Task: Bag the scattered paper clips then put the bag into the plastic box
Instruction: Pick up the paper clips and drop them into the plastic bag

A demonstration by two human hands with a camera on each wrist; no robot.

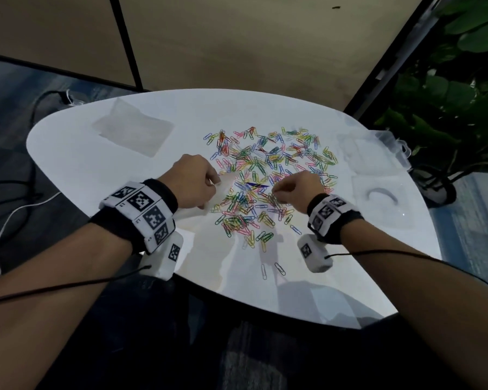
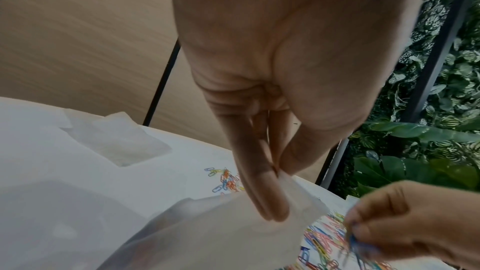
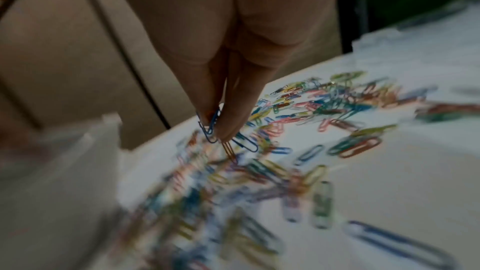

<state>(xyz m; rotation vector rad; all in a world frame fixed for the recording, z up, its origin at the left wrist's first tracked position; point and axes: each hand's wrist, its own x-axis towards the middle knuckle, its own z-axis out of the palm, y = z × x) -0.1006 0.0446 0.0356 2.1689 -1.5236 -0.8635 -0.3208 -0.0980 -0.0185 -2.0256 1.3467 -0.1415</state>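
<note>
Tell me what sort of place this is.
Probably an office or lounge corner, not a workshop: a rounded white table strewn with coloured paper clips, tan wall panels with dark framing behind it, leafy plants beside it, and blue-grey carpet underfoot.

A left hand [image 2: 272,89] pinches the rim of a translucent plastic bag [image 2: 221,233] above a white table [image 2: 64,161]. At lower right, a right hand [image 2: 405,221] pinches coloured paper clips [image 2: 324,239].
</note>
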